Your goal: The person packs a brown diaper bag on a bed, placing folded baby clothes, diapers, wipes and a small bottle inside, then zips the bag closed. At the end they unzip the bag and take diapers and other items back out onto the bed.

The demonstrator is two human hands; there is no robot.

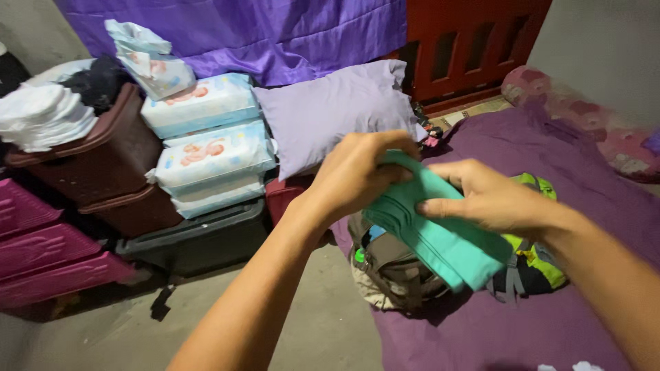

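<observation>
Both hands grip a folded teal cloth point(440, 237) in the air: the left hand point(357, 172) pinches its upper end, fingers curled over the top edge, while the right hand point(485, 199) lies across the middle, thumb beneath and fingers flat on the upper face. Judging by its neat layered edges, the cloth is already folded into a narrow bundle; it has not been set down or tucked anywhere, so placing it looks like what is left.

Below, a purple bed sheet point(584, 206) covers the mattress, with a lilac pillow point(330, 110) near its head end by a red wooden headboard point(474, 48). A backpack in olive, black and lime green point(405, 268) lies at the near edge of the bed, directly under the cloth. Off the bed, stacked diaper packs point(206, 144) rest beside dark brown bins point(103, 165).

The cloth's long axis runs diagonally, from upper left at the left hand down to the lower right, where its free end hangs over the backpack, apart from it.
</observation>
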